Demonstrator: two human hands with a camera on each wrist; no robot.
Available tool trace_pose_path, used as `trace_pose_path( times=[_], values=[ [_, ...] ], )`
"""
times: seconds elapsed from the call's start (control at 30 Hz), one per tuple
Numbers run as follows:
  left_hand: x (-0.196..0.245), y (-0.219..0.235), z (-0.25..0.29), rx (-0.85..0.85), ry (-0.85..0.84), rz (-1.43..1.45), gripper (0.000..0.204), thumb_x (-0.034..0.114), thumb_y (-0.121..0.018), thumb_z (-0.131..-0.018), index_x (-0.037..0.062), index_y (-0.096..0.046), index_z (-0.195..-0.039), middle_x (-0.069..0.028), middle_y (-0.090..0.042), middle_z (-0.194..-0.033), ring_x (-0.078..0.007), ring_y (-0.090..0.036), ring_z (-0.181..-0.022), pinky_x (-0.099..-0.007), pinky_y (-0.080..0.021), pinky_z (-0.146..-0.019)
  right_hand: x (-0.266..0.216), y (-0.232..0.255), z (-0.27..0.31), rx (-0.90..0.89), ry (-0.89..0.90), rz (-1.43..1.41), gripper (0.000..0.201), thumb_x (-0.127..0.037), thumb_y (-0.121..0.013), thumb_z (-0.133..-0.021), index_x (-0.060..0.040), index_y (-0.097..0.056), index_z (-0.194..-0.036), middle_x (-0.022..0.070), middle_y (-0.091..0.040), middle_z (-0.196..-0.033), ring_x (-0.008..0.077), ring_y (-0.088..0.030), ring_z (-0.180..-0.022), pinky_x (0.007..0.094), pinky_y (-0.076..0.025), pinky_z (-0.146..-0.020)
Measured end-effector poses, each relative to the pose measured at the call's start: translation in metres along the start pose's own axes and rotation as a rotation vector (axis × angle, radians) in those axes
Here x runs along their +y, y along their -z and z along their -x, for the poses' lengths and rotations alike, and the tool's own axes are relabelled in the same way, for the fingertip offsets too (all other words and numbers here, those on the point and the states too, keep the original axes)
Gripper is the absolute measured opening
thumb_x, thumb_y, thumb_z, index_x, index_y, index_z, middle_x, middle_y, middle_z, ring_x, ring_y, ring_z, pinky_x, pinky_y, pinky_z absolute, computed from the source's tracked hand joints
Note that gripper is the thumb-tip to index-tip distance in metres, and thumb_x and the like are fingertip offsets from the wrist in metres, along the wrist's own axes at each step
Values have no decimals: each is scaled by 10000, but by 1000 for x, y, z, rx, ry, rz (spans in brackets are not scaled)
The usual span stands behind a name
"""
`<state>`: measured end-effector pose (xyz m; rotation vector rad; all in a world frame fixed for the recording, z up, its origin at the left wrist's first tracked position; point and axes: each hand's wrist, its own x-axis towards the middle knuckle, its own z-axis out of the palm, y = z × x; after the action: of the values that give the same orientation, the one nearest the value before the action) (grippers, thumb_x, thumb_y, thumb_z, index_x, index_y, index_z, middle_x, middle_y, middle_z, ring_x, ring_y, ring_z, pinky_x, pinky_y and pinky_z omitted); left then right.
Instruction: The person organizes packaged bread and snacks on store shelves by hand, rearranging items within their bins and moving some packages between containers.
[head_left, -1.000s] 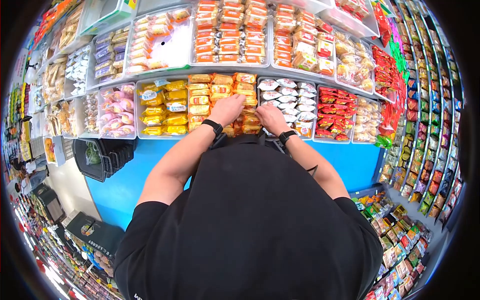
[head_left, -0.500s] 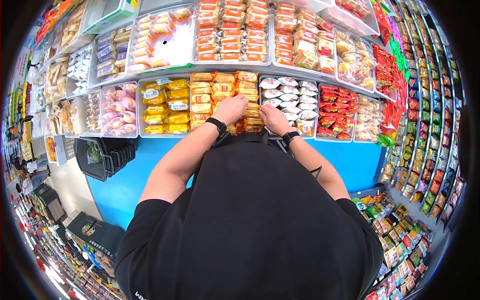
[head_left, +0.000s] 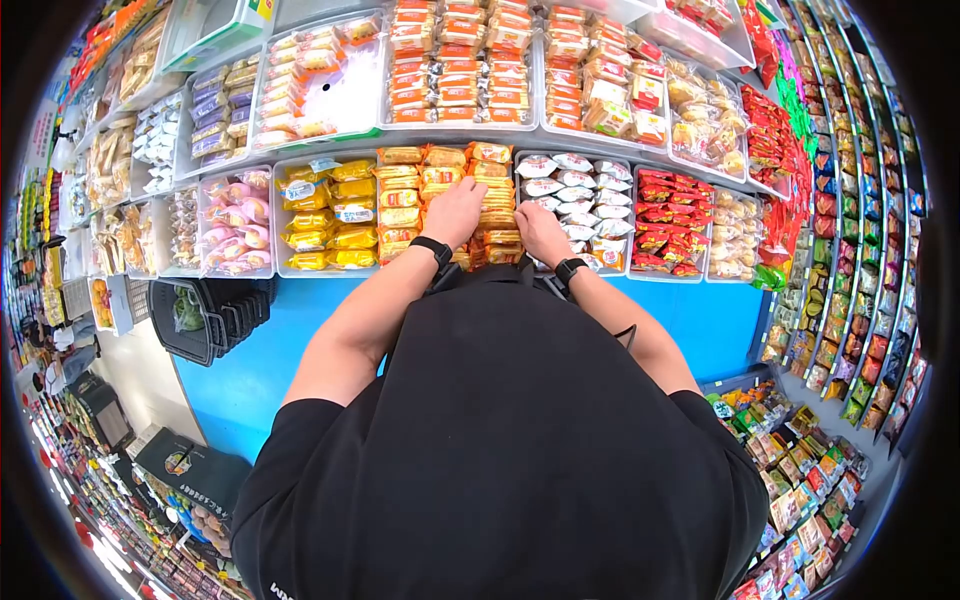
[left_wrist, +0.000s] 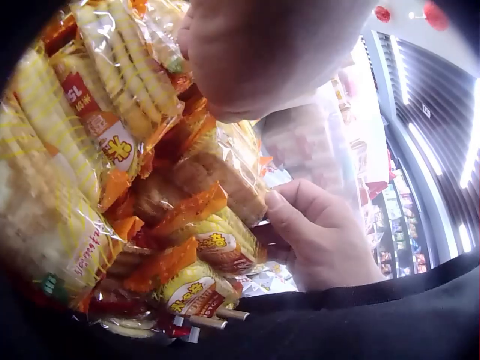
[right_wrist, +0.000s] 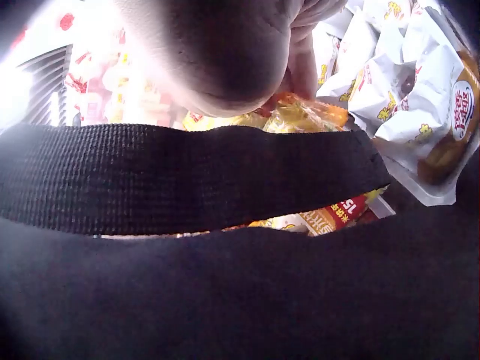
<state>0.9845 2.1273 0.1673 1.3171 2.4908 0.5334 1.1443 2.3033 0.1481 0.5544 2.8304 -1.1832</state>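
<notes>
A row of orange snack packs (head_left: 497, 215) stands on edge in a clear tray (head_left: 276, 216) on the shop shelf. My left hand (head_left: 455, 210) lies on the left of that row with its fingers stretched over the packs. In the left wrist view the left hand (left_wrist: 262, 52) fills the top, above the orange and yellow packs (left_wrist: 202, 195). My right hand (head_left: 540, 232) holds the row's right side, and its thumb and fingers (left_wrist: 315, 232) pinch the pack ends. The right wrist view shows the right hand (right_wrist: 225, 52) over an orange pack (right_wrist: 300, 112).
White-wrapped packs (head_left: 580, 200) fill the bin to the right, shown close up as white wrappers (right_wrist: 397, 75), with red packs (head_left: 670, 220) beyond. Yellow packs (head_left: 325, 215) and pink ones (head_left: 235, 220) lie to the left. Black baskets (head_left: 205, 315) stand beside the blue counter front (head_left: 240, 380).
Both hands have closed in on the orange row. The left hand slid slightly left and back, and the right hand moved up against the packs.
</notes>
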Motion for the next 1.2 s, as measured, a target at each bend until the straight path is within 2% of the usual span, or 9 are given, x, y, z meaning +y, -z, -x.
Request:
trace_pose_path(
  times=[0.2, 0.3, 0.47, 0.53, 0.7, 0.8, 0.87, 1.0, 1.2],
  values=[
    [2, 15, 8, -63, -316, 10, 177, 227, -749, -964, 133, -710, -1109, -72, -658, -1113, -306, -658, -1062, -454, -574, -916, 2, 4, -2, -49, -180, -100, 251, -252, -653, -1068, -7, -706, -1077, 242, -767, -1038, 439, -737, -968, 491, -588, -854],
    [-10, -1, 15, -98, -241, -46, 202, 227, -756, -960, 137, -713, -1135, -72, -657, -1120, -304, -649, -1079, -456, -570, -925, 5, 9, -2, -112, -347, -275, 424, -375, -759, -1012, 9, -727, -1190, 184, -803, -1068, 316, -786, -997, 417, -611, -919],
    [-11, -4, 16, -83, -246, -5, 211, 236, -766, -957, 132, -724, -1135, -74, -666, -1095, -303, -650, -1073, -450, -564, -930, 10, 18, 11, -178, -299, -280, 507, -372, -867, -896, 22, -715, -1177, 195, -801, -1057, 317, -785, -1017, 415, -615, -914],
    [-8, -1, 16, -81, -263, 10, 224, 251, -778, -950, 130, -728, -1132, -74, -668, -1083, -302, -649, -1077, -449, -561, -933, 13, 20, 14, -309, -187, -75, 461, -301, -878, -857, 19, -717, -1148, 202, -791, -1016, 333, -781, -977, 425, -613, -884],
    [0, 9, 18, -86, -348, 32, 336, 353, -842, -894, 138, -720, -1121, -63, -671, -1098, -296, -641, -1111, -466, -546, -963, 4, 2, 14, -197, -144, -87, 310, -183, -853, -860, 14, -706, -1048, 193, -773, -958, 346, -766, -883, 434, -604, -820],
    [2, 10, 21, -101, -311, -21, 396, 338, -872, -851, 140, -703, -1150, -54, -676, -1146, -282, -634, -1141, -457, -519, -976, -2, -2, 19, -132, -151, -130, 290, -182, -853, -882, 11, -700, -1035, 186, -770, -937, 332, -765, -877, 422, -605, -812],
    [4, 10, 23, -107, -327, -36, 398, 331, -872, -847, 143, -700, -1153, -53, -673, -1148, -282, -631, -1141, -458, -520, -976, -3, -3, 26, -112, -262, -242, 311, -217, -865, -904, 8, -692, -1032, 182, -769, -933, 319, -762, -862, 415, -604, -809],
    [2, 11, 26, -138, -351, -62, 410, 321, -864, -854, 170, -681, -1189, -47, -654, -1171, -288, -619, -1161, -454, -528, -980, -6, 7, 41, -99, -366, -128, 432, -326, -903, -890, 7, -689, -1064, 176, -771, -951, 332, -758, -869, 418, -612, -813],
    [0, 6, 29, -131, -383, -40, 409, 299, -848, -867, 172, -692, -1224, -51, -654, -1230, -290, -603, -1195, -456, -526, -1009, -19, -1, 62, -214, -252, -93, 578, -291, -952, -806, -26, -642, -1215, 207, -727, -1176, 364, -700, -1120, 464, -558, -981]
  ],
)
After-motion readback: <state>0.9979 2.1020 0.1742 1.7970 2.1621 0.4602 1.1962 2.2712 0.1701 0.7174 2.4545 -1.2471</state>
